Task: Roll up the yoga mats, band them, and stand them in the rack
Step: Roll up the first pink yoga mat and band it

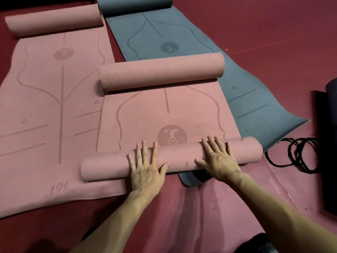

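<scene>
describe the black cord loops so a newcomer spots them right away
Start at the dark red floor on the right, just past the near corner of the flat grey-blue yoga mat. There lies a loose tangle of thin black cord loops. It is the only stringy thing among broad mats.

Dim, warm reddish light, soft and even, with faint shadows. The floor (273,24) bows toward its edges from the wide lens; its far-left corner goes dark.
</scene>
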Motion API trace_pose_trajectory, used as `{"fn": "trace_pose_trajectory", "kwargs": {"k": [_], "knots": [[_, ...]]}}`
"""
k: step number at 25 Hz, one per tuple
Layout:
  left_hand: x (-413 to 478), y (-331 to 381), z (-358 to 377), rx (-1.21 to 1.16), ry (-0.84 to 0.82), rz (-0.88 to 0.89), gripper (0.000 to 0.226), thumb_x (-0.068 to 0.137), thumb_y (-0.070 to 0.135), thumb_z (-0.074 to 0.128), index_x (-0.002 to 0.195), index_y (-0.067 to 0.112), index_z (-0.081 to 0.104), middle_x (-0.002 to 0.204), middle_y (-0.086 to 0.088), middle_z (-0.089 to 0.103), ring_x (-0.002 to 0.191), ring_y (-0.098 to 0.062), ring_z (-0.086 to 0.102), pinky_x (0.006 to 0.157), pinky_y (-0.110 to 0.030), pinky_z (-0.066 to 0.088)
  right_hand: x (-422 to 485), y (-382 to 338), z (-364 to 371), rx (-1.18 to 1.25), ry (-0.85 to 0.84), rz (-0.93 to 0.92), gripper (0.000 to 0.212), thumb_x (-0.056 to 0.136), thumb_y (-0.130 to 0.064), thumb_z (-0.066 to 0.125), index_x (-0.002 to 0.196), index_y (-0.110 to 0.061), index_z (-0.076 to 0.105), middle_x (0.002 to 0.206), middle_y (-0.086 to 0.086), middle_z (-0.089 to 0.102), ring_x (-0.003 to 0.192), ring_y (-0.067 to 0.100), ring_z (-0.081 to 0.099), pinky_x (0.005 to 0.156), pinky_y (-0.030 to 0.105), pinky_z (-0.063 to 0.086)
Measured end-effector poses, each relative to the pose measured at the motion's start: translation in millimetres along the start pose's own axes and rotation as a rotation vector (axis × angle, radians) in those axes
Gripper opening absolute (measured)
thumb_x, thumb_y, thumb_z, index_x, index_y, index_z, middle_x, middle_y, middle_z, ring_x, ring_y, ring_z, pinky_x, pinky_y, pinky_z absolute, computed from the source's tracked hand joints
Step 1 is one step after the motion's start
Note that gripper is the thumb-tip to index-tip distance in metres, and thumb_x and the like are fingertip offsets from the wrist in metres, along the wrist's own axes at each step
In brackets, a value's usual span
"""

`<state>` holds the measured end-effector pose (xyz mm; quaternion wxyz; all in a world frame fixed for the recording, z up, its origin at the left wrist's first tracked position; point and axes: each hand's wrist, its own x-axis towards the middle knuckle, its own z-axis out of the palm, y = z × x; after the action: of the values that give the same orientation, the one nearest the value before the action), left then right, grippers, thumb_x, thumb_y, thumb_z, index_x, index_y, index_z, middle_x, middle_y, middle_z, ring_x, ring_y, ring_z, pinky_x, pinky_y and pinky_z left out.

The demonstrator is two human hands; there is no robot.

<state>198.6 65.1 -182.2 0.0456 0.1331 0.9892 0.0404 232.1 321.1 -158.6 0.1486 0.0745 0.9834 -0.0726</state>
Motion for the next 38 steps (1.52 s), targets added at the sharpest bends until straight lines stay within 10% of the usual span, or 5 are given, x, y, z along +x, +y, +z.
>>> {"fn": "trace_pose_trajectory", "kwargs": {"k": [15, 23, 38], "knots": [[88, -2, -38, -0.007, -0.402, -0.064, 0.092, 0.088, 0.086, 0.017, 0.162, 0.034, 0.0, 0.171, -0.006, 0.0, 0.157, -0.028, -0.002, 0.123, -0.057, -0.009, 18, -48, -6, 0.06, -0.052, 0.264, 0.101, 0.092, -0.08, 0.029, 0.161, -0.019, -0.012, 0.168, 0.008, -0.021, 0.154, 0.033, -0.022, 0.12, 0.067, 0.003], [41, 14, -1, 0.022, -0.024, -0.068, 0.096, 0.084, 0.081, 0.019, 0.162, 0.027, 0.008, 0.17, -0.016, 0.002, 0.156, -0.037, -0.002, 0.116, -0.072, -0.005, 40, -43, -16, 0.08, -0.264, 0.249, 0.105, 0.089, -0.084, 0.022, 0.156, -0.02, -0.028, 0.161, 0.007, -0.04, 0.144, 0.034, -0.042, 0.115, 0.071, -0.015], [102, 9, -34, 0.02, -0.333, -0.093, 0.1, 0.083, 0.09, 0.021, 0.16, 0.035, -0.009, 0.17, -0.007, -0.013, 0.156, -0.031, -0.014, 0.117, -0.067, -0.013, 51, -39, -28, -0.056, -0.14, 0.124, 0.104, 0.09, -0.083, 0.022, 0.16, -0.017, -0.017, 0.167, 0.009, -0.024, 0.153, 0.032, -0.026, 0.118, 0.07, -0.005]]}}
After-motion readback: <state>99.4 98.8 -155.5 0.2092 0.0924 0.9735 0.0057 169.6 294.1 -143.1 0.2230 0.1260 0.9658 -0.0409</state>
